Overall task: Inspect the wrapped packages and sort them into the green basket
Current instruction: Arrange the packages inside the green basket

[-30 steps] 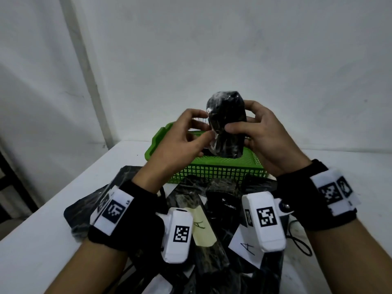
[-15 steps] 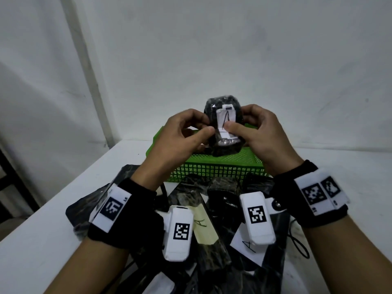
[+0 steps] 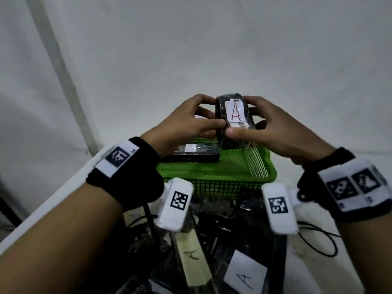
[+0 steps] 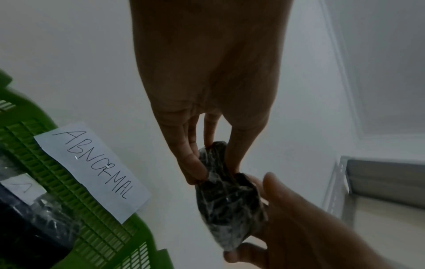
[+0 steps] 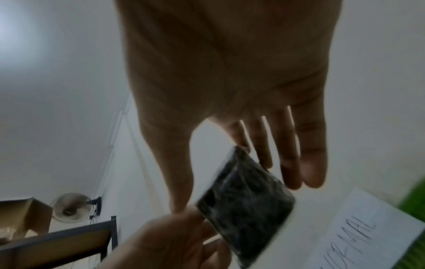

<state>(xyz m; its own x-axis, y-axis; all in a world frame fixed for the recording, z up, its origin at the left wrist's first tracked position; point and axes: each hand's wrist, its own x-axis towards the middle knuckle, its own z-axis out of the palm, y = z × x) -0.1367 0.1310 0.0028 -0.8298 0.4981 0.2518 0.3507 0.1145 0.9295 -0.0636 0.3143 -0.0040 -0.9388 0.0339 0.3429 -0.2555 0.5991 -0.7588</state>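
Observation:
Both hands hold one small black wrapped package (image 3: pixel 233 122) above the green basket (image 3: pixel 214 175). Its white label with a red "A" faces me. My left hand (image 3: pixel 191 124) pinches its left side, thumb in front and fingers behind. My right hand (image 3: pixel 269 128) grips the right side, thumb across the lower front. The left wrist view shows the package (image 4: pixel 227 196) pinched between fingertips. In the right wrist view the package (image 5: pixel 243 200) is blurred. A flat black package (image 3: pixel 191 154) labelled "A" lies in the basket.
A paper tag reading "ABNORMAL" (image 4: pixel 92 169) is fixed to the basket's far wall (image 4: pixel 69 182). A pile of black wrapped packages (image 3: pixel 222 240) with "A" labels lies on the white table (image 3: pixel 53 202) in front of the basket. A black cable (image 3: pixel 318 240) loops at right.
The package has been turned so its "A" label now fully faces me. Both hands have moved forward with it, over the basket.

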